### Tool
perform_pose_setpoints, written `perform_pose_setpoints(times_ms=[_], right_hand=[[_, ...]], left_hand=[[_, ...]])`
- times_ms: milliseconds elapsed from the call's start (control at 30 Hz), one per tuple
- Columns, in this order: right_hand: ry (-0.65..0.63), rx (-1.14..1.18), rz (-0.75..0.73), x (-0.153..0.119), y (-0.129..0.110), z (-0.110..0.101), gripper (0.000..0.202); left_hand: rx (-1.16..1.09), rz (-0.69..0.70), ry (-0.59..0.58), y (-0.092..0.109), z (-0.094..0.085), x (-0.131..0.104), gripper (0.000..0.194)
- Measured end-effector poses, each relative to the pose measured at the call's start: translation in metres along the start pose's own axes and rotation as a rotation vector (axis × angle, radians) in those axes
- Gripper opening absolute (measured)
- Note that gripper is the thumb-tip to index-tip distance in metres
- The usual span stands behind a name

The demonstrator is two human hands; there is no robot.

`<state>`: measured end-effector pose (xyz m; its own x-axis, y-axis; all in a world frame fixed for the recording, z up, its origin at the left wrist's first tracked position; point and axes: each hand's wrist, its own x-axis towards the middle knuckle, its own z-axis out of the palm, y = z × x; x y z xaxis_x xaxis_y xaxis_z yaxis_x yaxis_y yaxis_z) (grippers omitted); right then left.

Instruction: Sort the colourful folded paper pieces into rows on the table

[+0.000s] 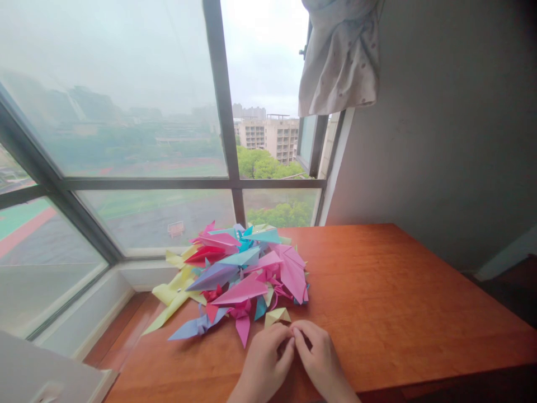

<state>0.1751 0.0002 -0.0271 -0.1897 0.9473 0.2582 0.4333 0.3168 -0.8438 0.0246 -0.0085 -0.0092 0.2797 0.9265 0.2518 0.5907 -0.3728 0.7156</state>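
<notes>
My left hand and my right hand meet at the front of the wooden table, fingers curled and fingertips pressed together. Whatever they pinch, if anything, is hidden by the fingers. Just beyond the left fingertips is a pale yellow folded paper piece; whether the fingers touch it I cannot tell. Behind it lies a heap of folded paper shapes in pink, blue, purple, red and yellow. Nearest in the heap are a magenta folded paper and a blue folded paper crane.
The brown wooden table stretches right to a grey wall. Large windows with a dark frame stand behind and to the left. A tied curtain hangs at the upper right, above the table.
</notes>
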Motion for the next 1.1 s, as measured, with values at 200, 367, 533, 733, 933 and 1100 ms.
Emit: perform_pose_setpoints(times_ms=[200, 367, 533, 733, 933, 1100], right_hand=[[0.007, -0.006, -0.009, -0.0002, 0.0015, 0.0003, 0.028], [0.0, -0.005, -0.013, 0.0002, 0.0049, 0.0017, 0.028], [0.007, -0.015, -0.016, 0.0001, 0.0067, 0.0027, 0.028], [0.021, -0.023, -0.021, 0.0, 0.0033, 0.0014, 0.029], [0.056, -0.019, -0.041, 0.0006, -0.0016, -0.0002, 0.03], [0.037, -0.023, -0.036, 0.0007, -0.0014, -0.0008, 0.035]], left_hand=[[-0.004, -0.002, -0.005, 0.0001, -0.0007, 0.0, 0.018], [0.017, -0.009, -0.017, 0.0013, -0.0011, 0.0003, 0.018], [0.026, -0.008, -0.012, 0.0024, -0.0016, 0.0008, 0.018], [0.02, 0.004, -0.003, 0.0025, -0.0023, 0.0006, 0.018], [0.033, 0.019, 0.009, 0.0041, -0.0025, 0.001, 0.019], [0.038, 0.022, 0.021, 0.0046, -0.0028, 0.0008, 0.018]])
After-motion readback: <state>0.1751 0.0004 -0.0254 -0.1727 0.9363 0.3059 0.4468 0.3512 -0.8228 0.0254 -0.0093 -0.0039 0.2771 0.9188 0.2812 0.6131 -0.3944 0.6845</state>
